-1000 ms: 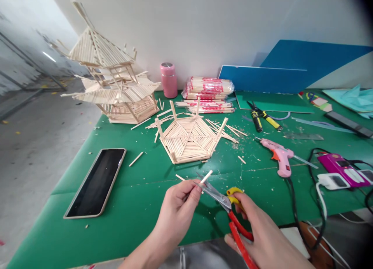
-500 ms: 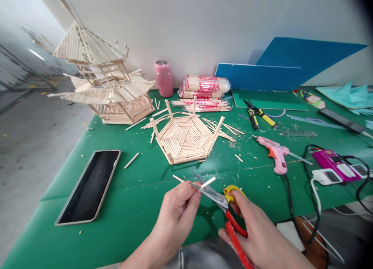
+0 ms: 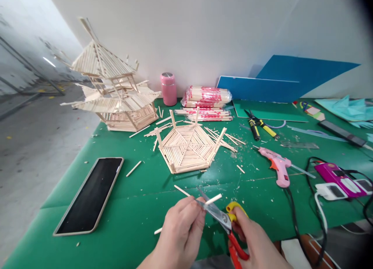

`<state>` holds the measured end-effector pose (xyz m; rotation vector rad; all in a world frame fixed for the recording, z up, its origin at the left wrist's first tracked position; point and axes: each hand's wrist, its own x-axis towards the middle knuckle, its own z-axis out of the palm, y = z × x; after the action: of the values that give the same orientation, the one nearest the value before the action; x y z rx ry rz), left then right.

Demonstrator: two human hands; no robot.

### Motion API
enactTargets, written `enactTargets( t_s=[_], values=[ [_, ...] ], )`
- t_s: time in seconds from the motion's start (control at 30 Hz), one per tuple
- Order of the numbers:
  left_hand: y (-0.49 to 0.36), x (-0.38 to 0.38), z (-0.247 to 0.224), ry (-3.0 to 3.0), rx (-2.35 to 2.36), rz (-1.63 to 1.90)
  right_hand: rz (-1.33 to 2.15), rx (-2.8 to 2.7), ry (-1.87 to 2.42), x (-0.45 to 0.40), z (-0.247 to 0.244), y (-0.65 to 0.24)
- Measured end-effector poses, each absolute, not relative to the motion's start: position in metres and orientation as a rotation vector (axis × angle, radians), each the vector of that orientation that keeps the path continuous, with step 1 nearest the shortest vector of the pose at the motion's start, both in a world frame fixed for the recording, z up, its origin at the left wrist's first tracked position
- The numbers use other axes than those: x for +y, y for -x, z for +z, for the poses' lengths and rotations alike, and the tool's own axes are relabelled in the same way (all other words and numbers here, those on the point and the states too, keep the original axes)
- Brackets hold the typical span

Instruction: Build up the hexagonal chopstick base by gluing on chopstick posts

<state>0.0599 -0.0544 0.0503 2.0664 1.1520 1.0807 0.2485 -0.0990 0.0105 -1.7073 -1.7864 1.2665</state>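
Observation:
My left hand [image 3: 183, 226] is closed on a thin pale wooden stick [image 3: 214, 199], pinched between thumb and fingers. One end of the stick pokes out to the right, between the parted blades of the scissors [image 3: 218, 214]. Those scissors have one yellow and one red handle, and my right hand [image 3: 250, 238] is wrapped round them. Just beyond my hands, a six-sided stick platform [image 3: 186, 144] with short upright posts lies on the green table [image 3: 122, 210]. Another stick [image 3: 181, 190] lies by my left fingertips.
A stick-built pagoda [image 3: 116, 106] stands at the back left, beside a pink flask [image 3: 168, 89] and wrapped stick bundles [image 3: 206, 96]. A phone [image 3: 89, 197] lies at left. To the right are pliers [image 3: 259, 125], a pink glue gun [image 3: 276, 164] and a corded purple power strip [image 3: 340, 177].
The view has tilted up, so everything sits lower in the picture. A pale stick end now shows left of my left hand. Both hands keep their hold, with the blades still around the stick.

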Motion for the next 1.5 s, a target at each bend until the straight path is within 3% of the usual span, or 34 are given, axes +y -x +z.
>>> enactTargets(
  t_s=[0.27,0.6,0.9,1.2,1.5],
  values=[
    [-0.064,-0.053,0.043,-2.061,1.312,1.151,1.232,-1.743,1.799,-0.097,0.018,-0.238],
    [-0.054,-0.047,0.062,-1.482,1.058,0.752,1.309,-1.687,1.750,-0.106,0.002,-0.245],
    [-0.061,-0.055,0.043,-1.949,1.238,1.038,1.226,-1.753,1.732,-0.097,0.020,-0.240],
    [-0.051,-0.045,0.066,-1.306,0.965,0.616,1.314,-1.673,1.721,-0.108,0.014,-0.245],
    [-0.064,-0.057,0.042,-1.989,1.270,1.010,1.265,-1.764,1.704,-0.094,0.034,-0.242]
  ],
)
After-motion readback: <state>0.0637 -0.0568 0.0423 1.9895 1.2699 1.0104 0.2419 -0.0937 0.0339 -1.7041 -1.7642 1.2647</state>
